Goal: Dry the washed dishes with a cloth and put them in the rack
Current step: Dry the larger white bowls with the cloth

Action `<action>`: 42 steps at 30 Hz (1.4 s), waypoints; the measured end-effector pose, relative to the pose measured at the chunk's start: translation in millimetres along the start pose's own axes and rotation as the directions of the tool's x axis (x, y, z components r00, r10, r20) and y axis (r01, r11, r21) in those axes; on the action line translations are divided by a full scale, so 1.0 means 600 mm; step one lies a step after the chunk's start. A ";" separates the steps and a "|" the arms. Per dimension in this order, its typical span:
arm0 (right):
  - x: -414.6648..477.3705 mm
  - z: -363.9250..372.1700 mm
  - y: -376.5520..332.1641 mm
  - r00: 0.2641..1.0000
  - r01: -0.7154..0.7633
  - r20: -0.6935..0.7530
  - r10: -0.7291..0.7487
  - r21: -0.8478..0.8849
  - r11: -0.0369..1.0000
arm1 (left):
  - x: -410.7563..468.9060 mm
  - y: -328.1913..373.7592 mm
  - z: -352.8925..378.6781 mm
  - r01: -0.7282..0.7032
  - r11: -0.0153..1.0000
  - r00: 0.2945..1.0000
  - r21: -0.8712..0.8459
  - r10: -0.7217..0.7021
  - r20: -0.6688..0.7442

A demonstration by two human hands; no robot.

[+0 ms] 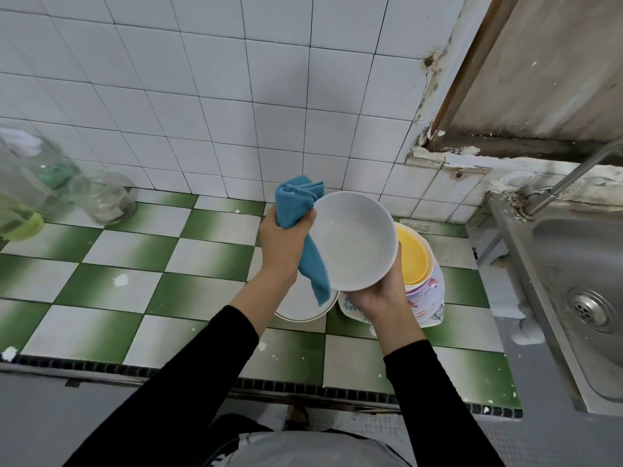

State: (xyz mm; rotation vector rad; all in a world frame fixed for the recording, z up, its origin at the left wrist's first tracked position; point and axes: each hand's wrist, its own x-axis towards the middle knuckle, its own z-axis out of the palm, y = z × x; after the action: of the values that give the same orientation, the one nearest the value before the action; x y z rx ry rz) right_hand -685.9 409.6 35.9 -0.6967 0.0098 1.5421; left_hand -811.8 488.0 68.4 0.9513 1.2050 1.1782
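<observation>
Above the checkered bench: one plain white bowl, tilted, right grip clamped on its lower rim, left grip closed around one blue cloth touching the bowl's edge; two glass jars far left.

The white bowl is hiding the right hand's fingers, and the blue cloth is covering the left palm; the plate below is peeking out only partly, the bottles blurring at left.
</observation>
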 end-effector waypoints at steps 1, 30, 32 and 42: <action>0.002 -0.004 -0.001 1.000 0.023 -0.004 -0.023 0.006 1.000 | 0.002 0.004 0.000 0.011 1.000 1.000 -0.027 -0.011 -0.008; 0.019 0.011 0.035 0.984 -0.151 0.118 0.132 0.165 0.975 | -0.005 0.055 0.028 0.319 0.840 0.947 -0.439 -0.301 0.111; 0.019 0.011 0.032 0.978 -0.175 0.147 0.148 0.192 0.966 | -0.007 0.041 0.023 0.297 0.858 0.955 -0.418 -0.272 0.120; 0.018 0.003 0.019 0.989 -0.144 0.045 0.138 0.185 0.972 | 0.021 -0.023 -0.022 -0.820 0.423 0.557 0.386 0.435 0.707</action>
State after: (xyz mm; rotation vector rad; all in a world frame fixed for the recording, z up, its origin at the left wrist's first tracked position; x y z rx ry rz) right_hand -696.5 418.4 28.1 -0.5306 0.1824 1.6631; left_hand -823.0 497.6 50.9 2.3633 0.7901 0.8998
